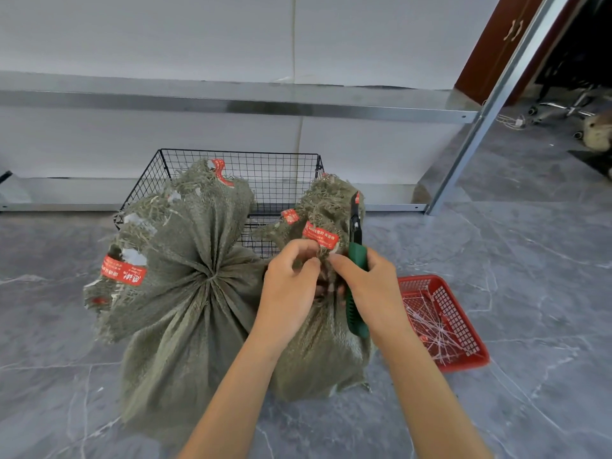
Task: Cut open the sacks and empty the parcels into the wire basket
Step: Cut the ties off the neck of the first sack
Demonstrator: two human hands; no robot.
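Two tied green woven sacks stand on the grey floor in front of a black wire basket [281, 173]. The larger sack [178, 293] is on the left, cinched at its neck, with red tape labels. My left hand [291, 286] pinches the tied neck of the smaller right sack [321, 352]. My right hand [367, 286] grips a green utility knife [356, 256] with its black blade end pointing up, and its fingers also touch the sack's neck. What the sacks hold is hidden.
A red plastic tray [463, 326] with several cut white ties lies on the floor to the right. A metal shelf [231, 101] runs along the white wall behind the basket, its upright post [480, 127] at right. An office chair base [563, 107] stands far right.
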